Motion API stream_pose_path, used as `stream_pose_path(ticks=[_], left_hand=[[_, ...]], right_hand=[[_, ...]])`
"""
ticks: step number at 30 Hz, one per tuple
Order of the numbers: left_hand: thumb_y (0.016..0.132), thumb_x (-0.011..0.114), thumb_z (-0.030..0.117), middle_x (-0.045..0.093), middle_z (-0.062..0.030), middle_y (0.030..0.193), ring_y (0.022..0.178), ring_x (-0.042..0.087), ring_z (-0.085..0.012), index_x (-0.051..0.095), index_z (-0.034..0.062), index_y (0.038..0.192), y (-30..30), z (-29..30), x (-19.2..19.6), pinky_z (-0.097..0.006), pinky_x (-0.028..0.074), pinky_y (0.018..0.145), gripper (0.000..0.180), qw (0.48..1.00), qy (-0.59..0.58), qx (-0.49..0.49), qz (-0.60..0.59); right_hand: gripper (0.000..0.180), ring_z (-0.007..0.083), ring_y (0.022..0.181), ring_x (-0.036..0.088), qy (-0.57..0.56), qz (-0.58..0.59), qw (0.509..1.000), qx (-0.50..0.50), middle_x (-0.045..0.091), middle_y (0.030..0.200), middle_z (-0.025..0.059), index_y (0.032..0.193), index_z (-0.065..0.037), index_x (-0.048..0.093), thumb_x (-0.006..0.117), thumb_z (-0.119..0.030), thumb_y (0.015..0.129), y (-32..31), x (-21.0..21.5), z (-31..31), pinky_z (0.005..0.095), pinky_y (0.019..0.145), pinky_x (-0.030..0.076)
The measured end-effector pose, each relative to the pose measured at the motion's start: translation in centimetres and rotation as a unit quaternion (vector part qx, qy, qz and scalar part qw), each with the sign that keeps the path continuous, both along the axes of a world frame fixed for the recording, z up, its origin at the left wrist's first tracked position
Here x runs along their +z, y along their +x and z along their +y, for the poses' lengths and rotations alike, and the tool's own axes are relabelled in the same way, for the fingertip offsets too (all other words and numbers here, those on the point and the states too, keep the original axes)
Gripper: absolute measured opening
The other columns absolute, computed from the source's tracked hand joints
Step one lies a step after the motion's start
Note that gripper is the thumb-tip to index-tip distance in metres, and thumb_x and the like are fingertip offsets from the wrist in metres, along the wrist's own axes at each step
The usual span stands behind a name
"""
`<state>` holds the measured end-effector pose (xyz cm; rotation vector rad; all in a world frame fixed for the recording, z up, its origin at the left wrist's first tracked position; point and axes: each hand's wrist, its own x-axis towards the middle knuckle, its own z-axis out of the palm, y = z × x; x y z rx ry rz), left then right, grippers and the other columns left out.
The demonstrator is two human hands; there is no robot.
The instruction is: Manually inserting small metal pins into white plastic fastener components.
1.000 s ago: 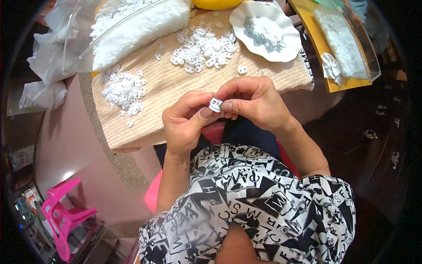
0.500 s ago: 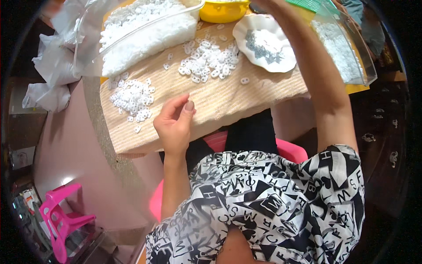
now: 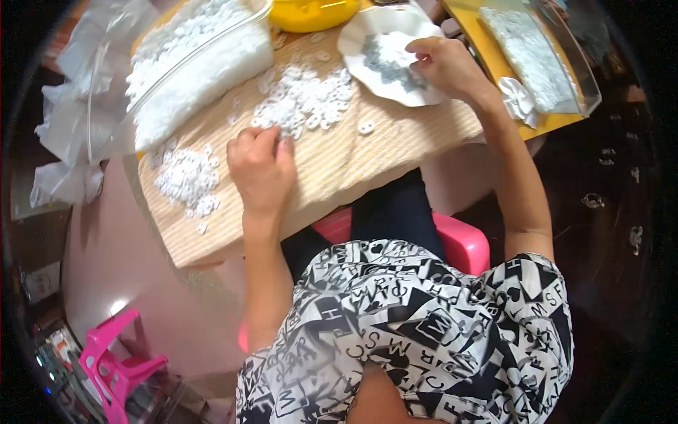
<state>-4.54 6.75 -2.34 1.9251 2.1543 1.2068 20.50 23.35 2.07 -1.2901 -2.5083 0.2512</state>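
While left hand (image 3: 260,166) curls loosely beside heap of small white plastic rings (image 3: 300,106), right hand (image 3: 445,67) pinches into white scalloped dish (image 3: 367,53) holding small grey parts (image 3: 385,67); pieces likely light, rigid, slippery—pinch by rim.

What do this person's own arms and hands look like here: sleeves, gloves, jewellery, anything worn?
Both forearms are bare, with no gloves. The left hand and right hand show no ring, watch or bracelet that I can make out. The only clothing in view is a short-sleeved top in a black-and-white patchwork print; its right sleeve ends above the elbow. The left sleeve's edge is harder to see.
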Motion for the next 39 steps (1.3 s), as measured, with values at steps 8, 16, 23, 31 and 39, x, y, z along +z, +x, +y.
stream_pose_path(ticks=[8,16,23,31,39], left_hand=[[0.062,0.064,0.000,0.052,-0.0114,0.075,0.074,0.049,-0.0295,0.054,0.0031,0.070,0.7,0.1,-0.3,-0.038,0.040,0.068,0.013,1.000,-0.019,0.009,-0.016],[0.069,0.061,-0.005,0.046,-0.0033,0.065,0.056,0.043,-0.0108,0.052,0.0007,0.073,1.5,-2.1,0.5,-0.022,0.035,0.051,0.012,0.971,-0.023,0.011,-0.237],[0.075,0.064,0.001,0.058,-0.0043,0.072,0.061,0.054,-0.0087,0.058,-0.0020,0.085,1.8,-3.7,1.8,-0.019,0.043,0.055,0.012,0.858,-0.042,-0.018,-0.511],[0.077,0.059,-0.003,0.060,-0.0094,0.078,0.066,0.058,-0.0141,0.057,-0.0049,0.096,1.6,-4.9,2.0,-0.023,0.047,0.058,0.020,0.670,-0.061,-0.130,-0.728],[0.076,0.056,-0.007,0.060,-0.0106,0.082,0.068,0.059,-0.0147,0.055,-0.0066,0.096,2.9,-5.7,2.5,-0.023,0.050,0.063,0.020,0.649,-0.069,-0.123,-0.747]], right_hand=[[0.021,0.0283,0.075,0.059,-0.009,0.028,0.999,-0.015,0.060,0.082,0.0164,0.092,-0.004,0.062,0.058,-0.004,0.071,0.4,-1.4,1.4,0.0327,0.068,0.046],[0.017,0.0331,0.079,0.057,0.007,0.003,1.000,-0.030,0.059,0.081,0.0191,0.083,-0.002,0.061,0.052,-0.006,0.069,-1.7,-2.4,3.3,0.0382,0.072,0.045],[0.015,0.0366,0.078,0.057,0.030,-0.163,0.986,-0.013,0.057,0.078,0.0245,0.079,0.004,0.055,0.045,-0.003,0.071,-2.9,-2.6,3.3,0.0421,0.071,0.044],[0.015,0.0056,0.059,0.042,-0.297,0.292,0.906,0.077,0.050,0.065,-0.0008,0.095,-0.001,0.055,0.050,-0.010,0.085,-3.6,1.6,-3.5,0.0197,0.052,0.034],[0.012,0.0067,0.060,0.052,-0.579,0.544,0.607,0.013,0.057,0.073,0.0042,0.090,0.001,0.056,0.052,-0.010,0.085,-7.5,-0.2,-13.9,0.0165,0.054,0.044]])
